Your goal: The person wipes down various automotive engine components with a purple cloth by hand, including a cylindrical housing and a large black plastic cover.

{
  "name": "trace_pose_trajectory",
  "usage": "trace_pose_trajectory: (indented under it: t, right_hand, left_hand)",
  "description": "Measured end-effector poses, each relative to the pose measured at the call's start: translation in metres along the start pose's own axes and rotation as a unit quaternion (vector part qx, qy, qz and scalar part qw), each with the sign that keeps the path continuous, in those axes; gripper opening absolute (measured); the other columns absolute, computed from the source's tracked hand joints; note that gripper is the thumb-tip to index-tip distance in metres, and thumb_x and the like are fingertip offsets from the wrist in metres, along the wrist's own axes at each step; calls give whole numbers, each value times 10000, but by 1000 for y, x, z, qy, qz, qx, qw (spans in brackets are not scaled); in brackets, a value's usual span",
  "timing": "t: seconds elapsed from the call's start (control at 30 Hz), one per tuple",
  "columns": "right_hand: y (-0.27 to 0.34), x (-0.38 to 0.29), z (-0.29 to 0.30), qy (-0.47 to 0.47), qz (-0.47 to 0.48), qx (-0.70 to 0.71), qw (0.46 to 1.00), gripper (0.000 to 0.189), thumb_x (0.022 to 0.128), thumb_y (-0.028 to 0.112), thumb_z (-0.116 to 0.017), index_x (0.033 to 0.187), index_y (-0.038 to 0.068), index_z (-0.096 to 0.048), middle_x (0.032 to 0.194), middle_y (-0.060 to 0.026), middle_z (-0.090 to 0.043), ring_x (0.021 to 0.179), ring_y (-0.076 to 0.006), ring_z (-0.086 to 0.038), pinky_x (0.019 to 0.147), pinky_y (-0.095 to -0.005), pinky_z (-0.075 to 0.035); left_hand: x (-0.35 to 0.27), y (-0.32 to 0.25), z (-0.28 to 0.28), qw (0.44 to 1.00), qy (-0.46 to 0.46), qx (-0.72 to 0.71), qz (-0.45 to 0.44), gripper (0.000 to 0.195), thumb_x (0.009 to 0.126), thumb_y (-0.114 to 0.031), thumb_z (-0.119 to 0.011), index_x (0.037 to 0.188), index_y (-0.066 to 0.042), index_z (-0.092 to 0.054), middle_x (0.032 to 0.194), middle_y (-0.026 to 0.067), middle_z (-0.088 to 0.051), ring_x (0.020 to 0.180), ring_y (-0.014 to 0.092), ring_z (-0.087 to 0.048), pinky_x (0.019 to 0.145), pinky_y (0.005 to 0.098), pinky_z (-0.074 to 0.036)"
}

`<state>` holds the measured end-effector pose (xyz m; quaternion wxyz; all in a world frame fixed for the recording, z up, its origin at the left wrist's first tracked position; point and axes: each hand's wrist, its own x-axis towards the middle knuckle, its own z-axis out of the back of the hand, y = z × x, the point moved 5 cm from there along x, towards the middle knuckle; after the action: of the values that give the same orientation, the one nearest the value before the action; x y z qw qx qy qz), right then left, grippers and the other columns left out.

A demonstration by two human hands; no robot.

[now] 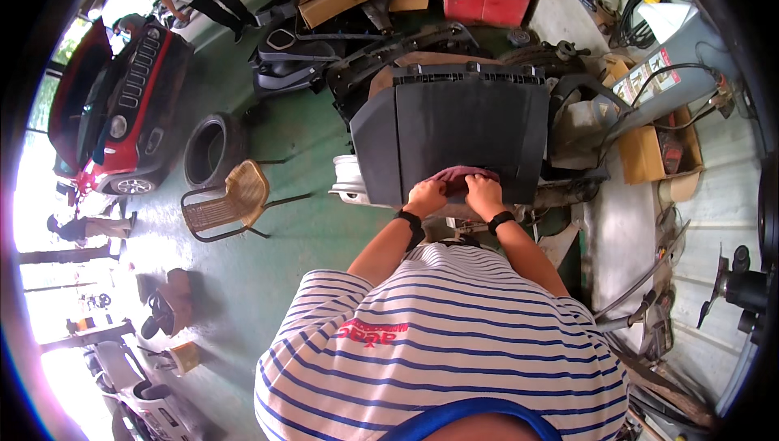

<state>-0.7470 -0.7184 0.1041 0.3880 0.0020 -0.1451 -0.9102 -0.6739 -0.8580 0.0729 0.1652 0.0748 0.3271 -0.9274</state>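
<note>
A dark red cloth (461, 174) lies bunched at the near edge of a large black plastic panel (471, 121). My left hand (428, 197) grips the cloth's left end with curled fingers. Its right part is pinched in my right hand (485, 195), a short way from the left. Both hands rest near the panel's front edge, and the cloth covers part of that edge. Along the far edge of the panel runs a row of slots and clips (471, 74). What holds the panel up from below is mostly hidden.
A white wheel rim (348, 179) stands left of the panel. Further left are a wicker chair (228, 203), a tyre (213, 147) and a red car (125, 94). A grey machine arm (669, 76) and a cardboard box (639, 155) are at right. People stand farther off.
</note>
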Motion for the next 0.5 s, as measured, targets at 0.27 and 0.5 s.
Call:
trace_pose_trajectory:
  t: [0.27, 0.5]
  right_hand:
    - [12, 4, 7, 81, -25, 16, 996, 101, 709, 147, -573, 760, 85, -635, 751, -161, -657, 713, -333, -650, 646, -442, -516]
    - [-3, -61, -53, 189, -23, 184, 964, 155, 707, 160, -589, 851, 127, -636, 776, -146, -654, 781, -345, -637, 712, -436, -499]
  left_hand:
    - [2, 23, -13, 995, 93, -18, -2, 190, 689, -240, -596, 844, -165, -675, 891, 138, -664, 870, 339, -630, 775, 416, -509]
    - [-40, 75, -40, 962, 247, -69, 99, 198, 720, -272, -618, 815, -103, -658, 700, 107, -648, 551, 208, -615, 482, 357, -466]
